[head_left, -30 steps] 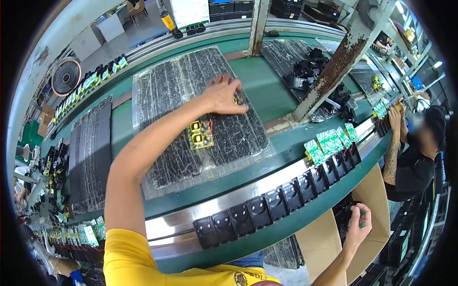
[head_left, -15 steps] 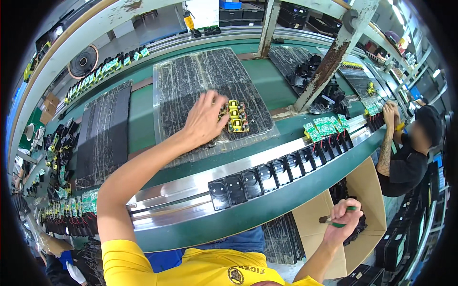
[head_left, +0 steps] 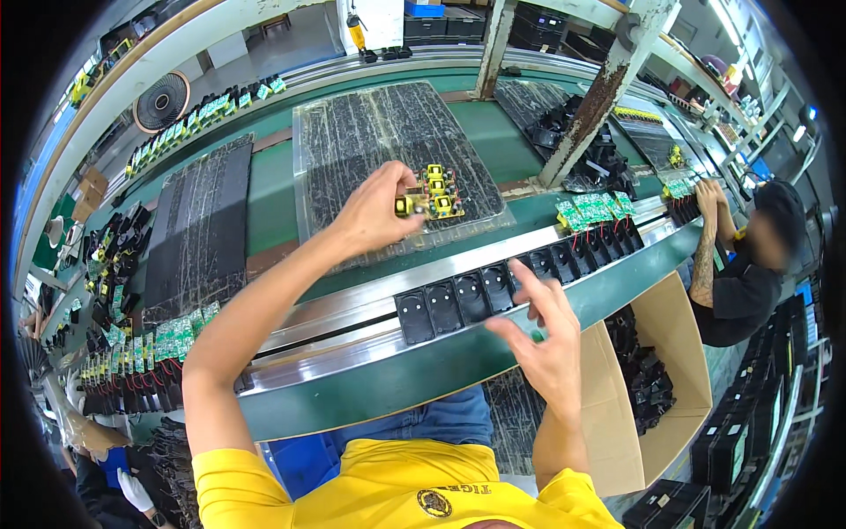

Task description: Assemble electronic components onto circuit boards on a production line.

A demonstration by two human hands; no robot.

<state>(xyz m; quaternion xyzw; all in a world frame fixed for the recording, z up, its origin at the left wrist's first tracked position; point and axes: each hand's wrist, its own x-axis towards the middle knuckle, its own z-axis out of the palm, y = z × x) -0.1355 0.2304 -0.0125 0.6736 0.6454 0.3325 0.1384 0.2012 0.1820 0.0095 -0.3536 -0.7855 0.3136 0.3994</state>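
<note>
My left hand [head_left: 381, 210] pinches a small circuit board [head_left: 404, 206] with a yellow transformer, just left of a cluster of similar boards [head_left: 441, 187] on the streaked black mat [head_left: 379, 123]. My right hand [head_left: 551, 339] is over the bench's near edge, thumb and forefinger spread. Between palm and fingers shows a bit of green, the handle of the green-handled pliers [head_left: 538, 335]; the rest of that tool is hidden. Beyond the right hand, a row of open black plastic cases [head_left: 471, 297] lies along the metal rail.
Green boards [head_left: 595, 210] with red wires stand on cases at the row's right end. A cardboard box [head_left: 674, 375] of black parts is below the bench at right. A rusty post [head_left: 590, 115] rises from the bench. A co-worker [head_left: 749, 264] works at far right.
My left hand has picked a board from the cluster's left side. My right hand has swung up and left from above the cardboard box to the row of cases, its thumb and forefinger spreading.
</note>
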